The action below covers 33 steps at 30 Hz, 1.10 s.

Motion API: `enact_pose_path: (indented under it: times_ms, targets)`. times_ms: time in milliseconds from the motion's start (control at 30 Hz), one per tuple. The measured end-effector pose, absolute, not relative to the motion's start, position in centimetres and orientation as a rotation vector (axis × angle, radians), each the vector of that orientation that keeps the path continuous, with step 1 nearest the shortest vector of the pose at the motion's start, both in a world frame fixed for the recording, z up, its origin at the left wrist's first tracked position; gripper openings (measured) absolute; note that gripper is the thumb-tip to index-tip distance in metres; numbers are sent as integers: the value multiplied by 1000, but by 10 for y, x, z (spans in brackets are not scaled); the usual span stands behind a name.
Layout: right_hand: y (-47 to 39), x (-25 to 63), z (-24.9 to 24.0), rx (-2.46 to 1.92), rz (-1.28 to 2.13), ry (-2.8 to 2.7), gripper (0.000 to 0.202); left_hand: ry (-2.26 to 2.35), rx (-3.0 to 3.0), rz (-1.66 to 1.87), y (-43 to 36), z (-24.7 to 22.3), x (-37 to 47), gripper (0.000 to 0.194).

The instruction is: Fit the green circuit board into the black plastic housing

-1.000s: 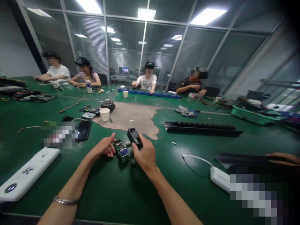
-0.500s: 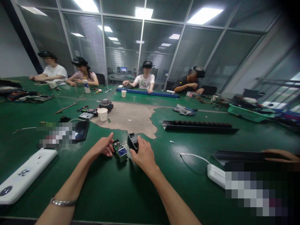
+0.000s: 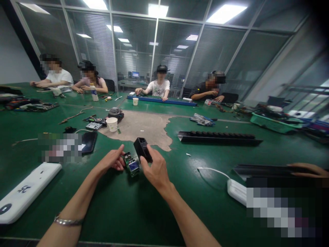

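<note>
My right hand is closed around a small black plastic housing, holding it tilted above the table with its long dark side toward me. A cutout shows at the housing's upper end. Just left of it is a small green circuit board with a blue-violet screen and metal connectors. My left hand is beside the board, thumb raised apart from the curled fingers, whose tips reach the board's left edge. A metal bracelet is on my left wrist.
Around me on the green table are a white case, a dark phone, a paper cup, a black ridged strip and a white cabled device. Another person's hand rests at right. Several people sit across.
My right hand has raised and turned the black housing, so its long side now shows instead of its face with openings. My left hand and the circuit board have hardly moved.
</note>
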State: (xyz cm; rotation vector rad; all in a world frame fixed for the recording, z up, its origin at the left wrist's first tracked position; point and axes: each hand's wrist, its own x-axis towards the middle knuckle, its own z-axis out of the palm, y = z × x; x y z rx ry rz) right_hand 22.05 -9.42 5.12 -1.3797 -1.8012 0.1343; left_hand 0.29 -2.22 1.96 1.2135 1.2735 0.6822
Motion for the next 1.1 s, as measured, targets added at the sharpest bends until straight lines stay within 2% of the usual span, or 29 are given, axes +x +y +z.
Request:
enact_pose_path:
  times_ms: [133,500,633,867,1100]
  targets:
    - [-105,209,52,-1238,157,-1872,46,1258,1260,688,-23,21,1,79]
    - [-116,192,39,-1284,125,-2054,50,1296,1353,761,-23,25,0,78]
    - [-118,191,32,-1339,160,-2101,54,1280,1390,744,-23,25,-3,75]
    - [-120,190,30,-1309,147,-2071,65,1276,1359,695,-24,23,-2,82]
    - [-116,192,23,-1289,226,-2080,55,1272,1290,657,-25,19,-4,85]
